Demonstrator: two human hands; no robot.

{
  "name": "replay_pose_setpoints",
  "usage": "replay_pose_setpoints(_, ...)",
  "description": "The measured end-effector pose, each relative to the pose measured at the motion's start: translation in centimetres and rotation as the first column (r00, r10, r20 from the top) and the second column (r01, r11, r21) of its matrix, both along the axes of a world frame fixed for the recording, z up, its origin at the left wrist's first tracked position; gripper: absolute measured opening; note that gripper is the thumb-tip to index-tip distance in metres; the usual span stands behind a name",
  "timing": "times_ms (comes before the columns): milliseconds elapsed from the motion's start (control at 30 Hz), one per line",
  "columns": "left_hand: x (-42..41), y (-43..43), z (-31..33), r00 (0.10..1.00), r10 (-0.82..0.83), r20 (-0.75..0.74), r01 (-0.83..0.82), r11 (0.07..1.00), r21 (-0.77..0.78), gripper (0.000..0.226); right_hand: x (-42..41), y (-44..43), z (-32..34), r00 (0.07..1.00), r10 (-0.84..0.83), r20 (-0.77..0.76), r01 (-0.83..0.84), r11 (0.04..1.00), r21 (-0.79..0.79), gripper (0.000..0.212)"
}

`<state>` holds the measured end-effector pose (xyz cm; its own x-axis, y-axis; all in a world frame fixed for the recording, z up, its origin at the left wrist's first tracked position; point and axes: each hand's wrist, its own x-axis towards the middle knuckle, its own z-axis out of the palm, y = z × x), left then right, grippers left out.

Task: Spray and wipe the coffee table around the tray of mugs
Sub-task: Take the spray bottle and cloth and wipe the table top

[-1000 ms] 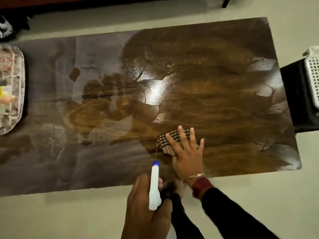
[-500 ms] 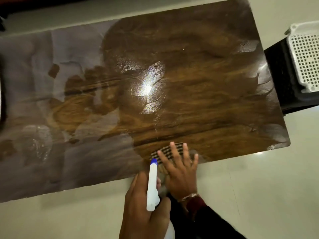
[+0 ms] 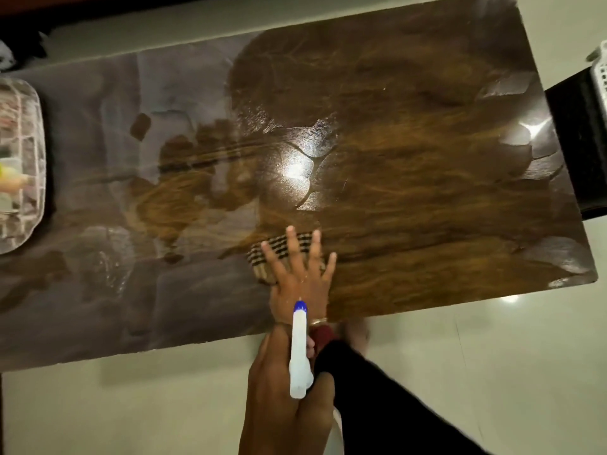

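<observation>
The dark wooden coffee table (image 3: 410, 142) fills the view, glossy brown on its right half and dull grey on its left. My right hand (image 3: 300, 277) lies flat with spread fingers on a striped checked cloth (image 3: 262, 257) near the table's front edge. My left hand (image 3: 282, 399) grips a white spray bottle (image 3: 299, 353) with a blue nozzle, held low over the floor in front of the table, nozzle toward the table. The tray of mugs (image 3: 19, 165) shows partly at the far left edge, blurred.
A black stand (image 3: 578, 146) with a white perforated basket (image 3: 602, 70) sits just past the table's right end. Pale tiled floor (image 3: 476, 356) runs along the front. A dark object lies at the top left corner.
My right hand and the cloth slid away from the front edge, further onto the table. The view swung left, bringing the tray back into sight. The spray bottle stayed in my left hand.
</observation>
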<state>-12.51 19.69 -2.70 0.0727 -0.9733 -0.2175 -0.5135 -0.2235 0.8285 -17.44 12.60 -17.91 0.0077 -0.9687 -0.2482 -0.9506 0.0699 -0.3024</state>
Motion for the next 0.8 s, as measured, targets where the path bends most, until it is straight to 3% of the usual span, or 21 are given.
replay_pose_setpoints(33, 0.3, -0.2, 0.4, 0.998, 0.031, -0.059, -0.027, 0.998, 0.062, 0.058, 1.2, 1.5, 0.2, 0.995, 0.101, -0.004, -0.101, 0.995, 0.007, 0.070)
replay_pose_setpoints(100, 1.6, -0.1, 1.0, 0.999, -0.039, 0.006, 0.038, 0.997, 0.063, 0.045, 1.5, 4.2, 0.0, 0.977, 0.215, 0.000, -0.215, 0.977, 0.007, 0.057)
replay_pose_setpoints(133, 2.6, -0.2, 1.4, 1.000, -0.023, 0.020, 0.023, 0.999, 0.032, 0.043, 0.7, 5.0, 0.1, 0.969, 0.245, 0.014, -0.245, 0.969, 0.013, 0.060)
replay_pose_setpoints(200, 4.4, 0.2, 0.7, 0.997, 0.074, -0.004, -0.074, 0.991, 0.111, 0.044, -2.0, 5.4, 0.6, 0.974, 0.228, 0.000, -0.228, 0.974, -0.013, 0.071)
replay_pose_setpoints(300, 7.0, 1.6, -0.2, 0.993, 0.115, -0.039, -0.099, 0.953, 0.285, 0.038, -6.5, 2.4, 0.5, 0.997, 0.011, -0.072, -0.013, 1.000, -0.017, 0.086)
replay_pose_setpoints(400, 8.4, 2.4, -0.1, 0.994, 0.105, -0.035, -0.083, 0.917, 0.391, 0.031, -7.1, -3.4, 0.1, 0.955, -0.286, -0.082, 0.287, 0.958, 0.007, 0.089)
replay_pose_setpoints(467, 10.4, 2.1, -0.1, 0.998, 0.054, -0.032, -0.032, 0.882, 0.471, 0.056, -3.8, -6.6, 0.2, 0.927, -0.366, -0.088, 0.365, 0.931, -0.020, 0.084)
replay_pose_setpoints(500, 11.5, 2.6, 0.0, 0.999, 0.030, -0.019, -0.018, 0.881, 0.473, 0.073, -1.6, -7.6, 0.2, 0.932, -0.352, -0.082, 0.351, 0.936, -0.030, 0.084)
replay_pose_setpoints(533, 12.0, 2.8, 0.0, 0.998, 0.032, -0.049, -0.005, 0.881, 0.473, 0.073, 0.7, -8.1, 0.3, 0.950, -0.304, -0.067, 0.302, 0.953, -0.035, 0.087)
replay_pose_setpoints(633, 12.2, 1.7, -0.1, 0.998, 0.062, -0.008, -0.054, 0.918, 0.394, 0.030, 8.3, -5.5, 0.5, 0.999, -0.030, -0.029, 0.029, 0.999, -0.032, 0.094)
replay_pose_setpoints(667, 12.0, 1.1, 0.2, 0.995, 0.104, 0.009, -0.101, 0.931, 0.350, 0.030, 10.2, -3.5, 0.4, 0.997, 0.081, -0.013, -0.081, 0.996, -0.031, 0.095)
replay_pose_setpoints(733, 12.5, 0.8, 0.7, 0.997, 0.057, -0.054, -0.037, 0.947, 0.320, 0.043, 11.9, 0.8, 0.3, 0.962, 0.272, -0.033, -0.273, 0.961, -0.031, 0.088)
replay_pose_setpoints(800, 13.4, -0.2, 1.1, 0.994, 0.044, -0.096, -0.014, 0.957, 0.291, 0.045, 10.5, 3.4, -0.1, 0.951, 0.304, -0.055, -0.305, 0.952, -0.019, 0.082)
